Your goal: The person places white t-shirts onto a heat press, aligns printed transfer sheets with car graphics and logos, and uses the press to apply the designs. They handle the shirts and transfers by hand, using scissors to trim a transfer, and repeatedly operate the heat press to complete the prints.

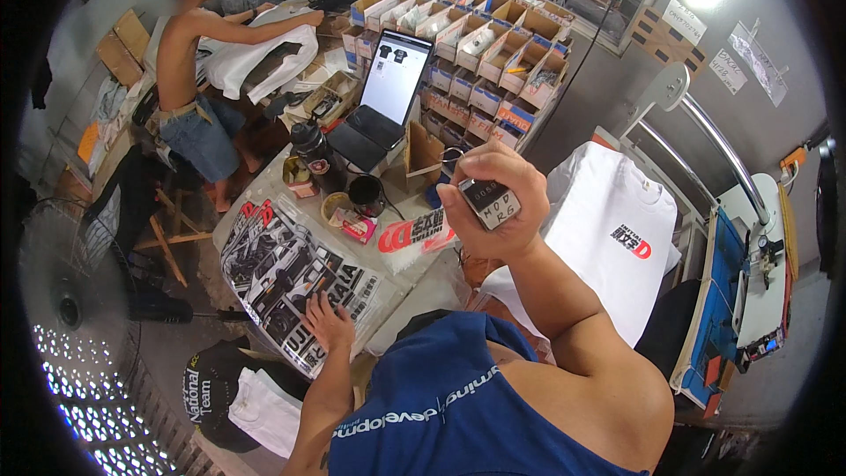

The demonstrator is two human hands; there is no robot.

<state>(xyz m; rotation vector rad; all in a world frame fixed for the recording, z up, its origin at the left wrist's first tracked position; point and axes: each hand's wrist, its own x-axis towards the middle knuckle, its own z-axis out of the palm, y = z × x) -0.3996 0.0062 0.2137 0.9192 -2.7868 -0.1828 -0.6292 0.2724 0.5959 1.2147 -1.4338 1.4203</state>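
Note:
My right hand (511, 189) is raised over the table, its fingers wrapped round a small hand tally counter (490, 201). The counter has a metal body, a digit window, a handwritten label and a wire finger ring. My left hand (329, 322) lies with spread fingers on a large printed transfer sheet (278, 264), which carries black, white and red car artwork. A smaller red and black transfer (412, 236) lies beyond it on the table. To the right, a white T-shirt (608, 238) with a small chest print is laid out by the heat press (745, 211).
A tablet with keyboard (388, 92), a dark bottle (317, 154) and a black mug (366, 194) stand at the table's back. Behind them rises a rack of cardboard bins (476, 40). Another person (189, 79) handles white fabric at the far left. A fan (70, 304) stands near left.

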